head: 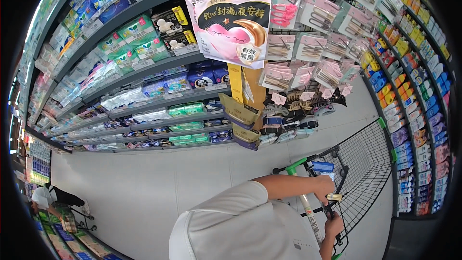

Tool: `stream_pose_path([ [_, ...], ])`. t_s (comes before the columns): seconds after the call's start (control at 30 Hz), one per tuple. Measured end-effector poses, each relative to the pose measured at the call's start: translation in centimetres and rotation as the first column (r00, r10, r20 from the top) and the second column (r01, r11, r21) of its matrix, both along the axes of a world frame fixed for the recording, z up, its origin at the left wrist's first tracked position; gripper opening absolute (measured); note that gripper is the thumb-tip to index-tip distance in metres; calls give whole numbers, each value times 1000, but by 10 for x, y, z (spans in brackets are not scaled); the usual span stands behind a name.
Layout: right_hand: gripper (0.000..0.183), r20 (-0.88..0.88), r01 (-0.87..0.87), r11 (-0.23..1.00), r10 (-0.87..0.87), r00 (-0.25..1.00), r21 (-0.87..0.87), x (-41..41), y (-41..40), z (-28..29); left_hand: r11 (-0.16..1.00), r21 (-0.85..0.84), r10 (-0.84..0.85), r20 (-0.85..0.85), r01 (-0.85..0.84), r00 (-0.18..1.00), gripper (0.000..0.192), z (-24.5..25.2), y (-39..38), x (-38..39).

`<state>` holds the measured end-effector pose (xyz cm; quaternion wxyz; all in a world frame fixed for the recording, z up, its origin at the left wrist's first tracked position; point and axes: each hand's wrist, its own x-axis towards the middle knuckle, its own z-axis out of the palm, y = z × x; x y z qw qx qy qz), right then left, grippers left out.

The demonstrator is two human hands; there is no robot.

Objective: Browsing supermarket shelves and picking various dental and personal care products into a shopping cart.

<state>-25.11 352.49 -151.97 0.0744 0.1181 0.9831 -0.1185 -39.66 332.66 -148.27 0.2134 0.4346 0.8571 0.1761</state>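
Observation:
My left hand (323, 187) and my right hand (334, 224) are close together over the handle end of a wire shopping cart (361, 173). Both are closed around a small dark object (327, 210) between them; its kind cannot be told. A small gold-coloured item (334, 197) shows beside the left fingers, its link to the dark object unclear. Just beyond the left hand, a blue package (322, 167) lies at the cart's near end. The cart's pale push bar (309, 213), with green ends, runs below my forearms.
Shelves of packaged pads (144, 47) line one side. A hanging pink-and-black pouch (229, 29), hair clips (319, 14) and hair claws (306, 101) hang on the shelf end. Bottle shelves (408, 115) stand beyond the cart. Another person (45, 196) bends by a cart at far left.

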Motion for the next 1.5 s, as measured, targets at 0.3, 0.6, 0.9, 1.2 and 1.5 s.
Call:
stream_pose_path([
  [0.3, 19, 13, 21, 999, -22, 1000, 40, -6, -41, 8, 999, 26, -44, 9, 44, 999, 56, 7, -39, -12],
  [0.6, 22, -56, 49, 999, -49, 997, 2, -5, -54, 11, 999, 8, -34, 26, 34, 999, 57, 14, -49, -12],
  [0.9, 18, -67, 31, 998, -27, 997, 60, -3, -50, 6, 999, 29, -21, 2, 21, 1000, 55, 14, -50, -7],
  [1.2, 18, -64, 40, 999, -39, 997, 14, -2, -48, 4, 996, 82, -26, -32, 28, 999, 54, 1, -50, -5],
  [1.5, 27, 5, 36, 997, -35, 999, -63, -4, -54, 19, 997, 73, -19, 18, 17, 1000, 55, -1, -55, -6],
])
